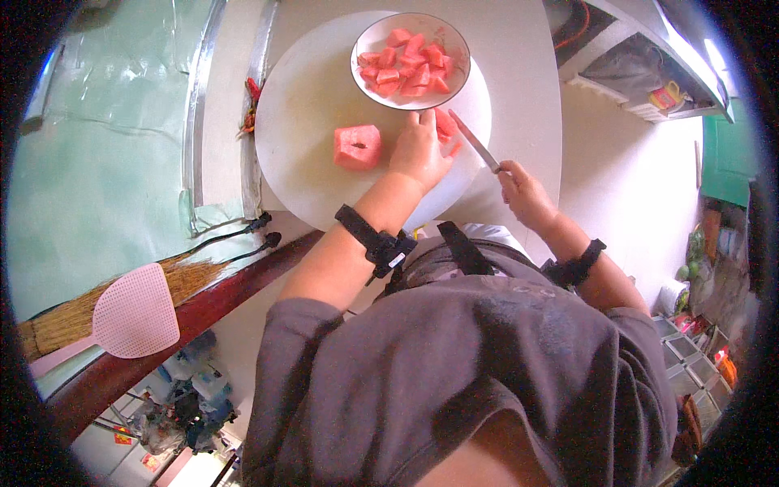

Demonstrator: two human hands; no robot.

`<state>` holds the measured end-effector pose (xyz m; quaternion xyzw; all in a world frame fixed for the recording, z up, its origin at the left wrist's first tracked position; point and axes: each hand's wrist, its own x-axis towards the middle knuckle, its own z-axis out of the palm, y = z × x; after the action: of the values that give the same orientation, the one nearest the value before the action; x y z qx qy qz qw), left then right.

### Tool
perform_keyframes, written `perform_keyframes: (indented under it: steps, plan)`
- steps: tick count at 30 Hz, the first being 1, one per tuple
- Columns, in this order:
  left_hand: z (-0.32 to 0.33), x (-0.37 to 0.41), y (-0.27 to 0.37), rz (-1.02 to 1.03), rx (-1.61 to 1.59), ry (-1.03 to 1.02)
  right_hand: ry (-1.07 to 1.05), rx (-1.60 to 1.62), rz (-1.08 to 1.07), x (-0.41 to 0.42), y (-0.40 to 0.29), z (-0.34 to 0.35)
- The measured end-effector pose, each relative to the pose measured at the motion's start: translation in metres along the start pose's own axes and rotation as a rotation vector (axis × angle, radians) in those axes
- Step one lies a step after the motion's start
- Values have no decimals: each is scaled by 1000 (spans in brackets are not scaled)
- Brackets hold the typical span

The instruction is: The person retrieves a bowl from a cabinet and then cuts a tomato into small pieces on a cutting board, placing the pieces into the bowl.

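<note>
On a round white board (pixel 292 122) lies a large chunk of peeled watermelon (pixel 356 148). My left hand (pixel 422 149) is to the right of that chunk, its fingers at the near rim of a white bowl (pixel 370 91) and against a smaller watermelon piece (pixel 445 123). Whether the fingers grip the piece or the bowl is unclear. Several cut watermelon cubes (pixel 414 64) fill the bowl. In my right hand (pixel 524 192) is a knife (pixel 478 145), its blade slanting up and left so that the tip is beside the smaller piece.
A pink fly swatter (pixel 137 313) and a straw broom (pixel 73 316) lie at the lower left, near a dark red edge (pixel 243 286). Dried red chillies (pixel 251 103) hang or lie just left of the board. Shelving (pixel 639 61) stands at the upper right.
</note>
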<state>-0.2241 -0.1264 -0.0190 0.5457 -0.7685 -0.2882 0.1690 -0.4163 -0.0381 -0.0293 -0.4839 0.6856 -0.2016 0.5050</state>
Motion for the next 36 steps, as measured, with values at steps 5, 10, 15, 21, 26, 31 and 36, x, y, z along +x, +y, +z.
perform_keyframes:
  steps: [5,10,15,21,26,31,36]
  plan:
    - [11,-1,-7,3,-15,49,-142,-73,-111,-1,-2,4]
    - [17,-4,-15,104,-125,192,-86,-101,-166,-6,-20,4]
    - [6,-5,-3,66,-338,278,-7,-178,-289,-8,-52,-5]
    - [-41,50,-12,199,-417,367,180,-379,-417,21,-100,-27]
    - [-38,46,-5,401,53,592,251,-276,-394,25,-95,-42]
    - [3,8,5,453,222,96,263,-194,-284,19,-79,-44]
    - [2,12,16,274,310,-154,268,-142,-319,17,-78,-43]
